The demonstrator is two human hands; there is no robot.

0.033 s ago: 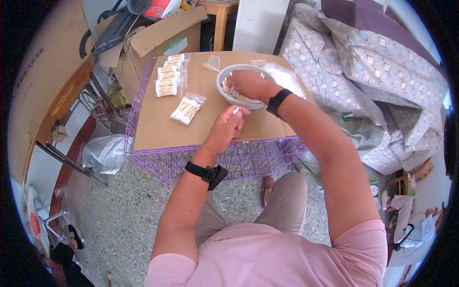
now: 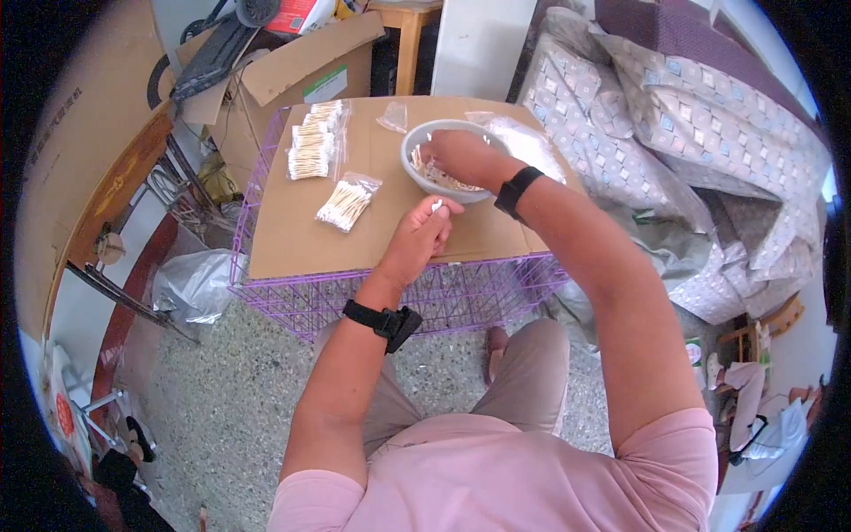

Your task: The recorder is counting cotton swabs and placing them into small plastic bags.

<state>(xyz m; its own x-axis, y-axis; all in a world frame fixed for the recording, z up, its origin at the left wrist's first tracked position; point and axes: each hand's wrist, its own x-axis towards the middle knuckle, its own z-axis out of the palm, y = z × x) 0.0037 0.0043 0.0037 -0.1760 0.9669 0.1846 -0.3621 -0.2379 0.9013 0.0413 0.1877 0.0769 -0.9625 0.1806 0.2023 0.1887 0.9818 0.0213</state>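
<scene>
Many swabs [image 2: 427, 168] in one bowl [image 2: 439, 191] shifted slightly around the right hand [image 2: 467, 158].

Bowl [image 2: 433, 185] on a cardboard sheet [image 2: 297, 230], right of the swab packs [image 2: 347, 204], the sheet atop a wire cage [image 2: 417, 289].

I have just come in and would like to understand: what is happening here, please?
A person's right hand is inside a grey bowl of cotton swabs. The left hand, in front of it, holds something white, probably swabs. Farther left, filled plastic bags of swabs lie on a cardboard sheet.
</scene>
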